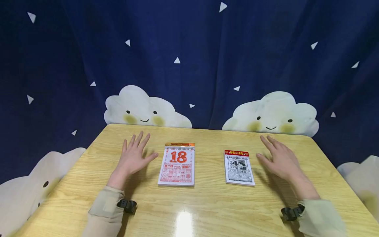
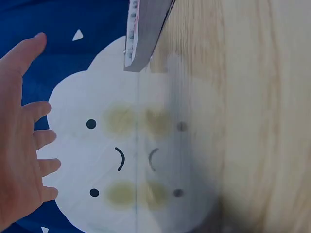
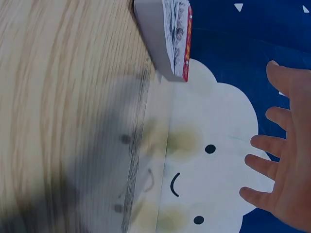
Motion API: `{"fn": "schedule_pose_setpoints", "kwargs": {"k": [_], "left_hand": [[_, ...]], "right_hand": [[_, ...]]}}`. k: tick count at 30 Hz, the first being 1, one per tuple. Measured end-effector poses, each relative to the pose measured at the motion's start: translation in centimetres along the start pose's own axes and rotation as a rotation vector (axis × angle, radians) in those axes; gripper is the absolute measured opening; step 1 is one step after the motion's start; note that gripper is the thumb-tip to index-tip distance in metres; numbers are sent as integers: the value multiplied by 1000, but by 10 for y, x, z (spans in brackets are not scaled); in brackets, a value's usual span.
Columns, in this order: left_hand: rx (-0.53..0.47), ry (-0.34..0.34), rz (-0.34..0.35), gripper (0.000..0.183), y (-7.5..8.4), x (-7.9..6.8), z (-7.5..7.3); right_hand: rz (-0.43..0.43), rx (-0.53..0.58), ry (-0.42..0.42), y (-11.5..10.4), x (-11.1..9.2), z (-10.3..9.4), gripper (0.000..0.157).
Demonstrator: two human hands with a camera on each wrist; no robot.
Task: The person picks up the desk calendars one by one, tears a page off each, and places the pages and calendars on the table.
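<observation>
Two tear-off calendars lie face up on the wooden table. The larger calendar (image 1: 177, 166), left of centre, shows a red 18 under an orange-gold header strip. To its right is a smaller calendar (image 1: 239, 168) with a black 4 and a red header. My left hand (image 1: 134, 159) hovers beside the larger calendar, fingers spread, thumb pointing at its left edge. On the other side my right hand (image 1: 280, 160) is held over the table, thumb toward the smaller calendar. Both hands hold nothing. Each wrist view catches the side of a thick page block, the larger calendar (image 2: 146, 36) and the smaller calendar (image 3: 165, 39).
The pale wooden table (image 1: 207, 210) has rounded far corners and a bright light reflection near the front. Behind it hangs a dark blue curtain (image 1: 201, 65) with white triangles and smiling clouds. Black camera straps (image 1: 128, 206) sit at both wrists over beige sleeves.
</observation>
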State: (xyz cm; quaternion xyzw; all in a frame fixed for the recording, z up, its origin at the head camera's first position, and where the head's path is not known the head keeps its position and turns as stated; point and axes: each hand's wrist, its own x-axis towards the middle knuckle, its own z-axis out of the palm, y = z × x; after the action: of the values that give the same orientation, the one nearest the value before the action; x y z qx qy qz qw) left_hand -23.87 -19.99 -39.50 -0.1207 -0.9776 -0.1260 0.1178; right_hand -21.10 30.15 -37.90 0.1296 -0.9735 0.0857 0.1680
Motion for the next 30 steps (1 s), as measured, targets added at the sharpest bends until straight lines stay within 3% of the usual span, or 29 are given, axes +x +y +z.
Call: {"fn": "schedule_pose_setpoints", "kwargs": {"k": [17,30], "left_hand": [[-91,53,5,75,14,0,7],[-206,-26,-66,57,25,-1,11]], "right_hand": [[22,83,-29,-34,14,10,55],[56,250,-27,-65,25,23,39]]}}
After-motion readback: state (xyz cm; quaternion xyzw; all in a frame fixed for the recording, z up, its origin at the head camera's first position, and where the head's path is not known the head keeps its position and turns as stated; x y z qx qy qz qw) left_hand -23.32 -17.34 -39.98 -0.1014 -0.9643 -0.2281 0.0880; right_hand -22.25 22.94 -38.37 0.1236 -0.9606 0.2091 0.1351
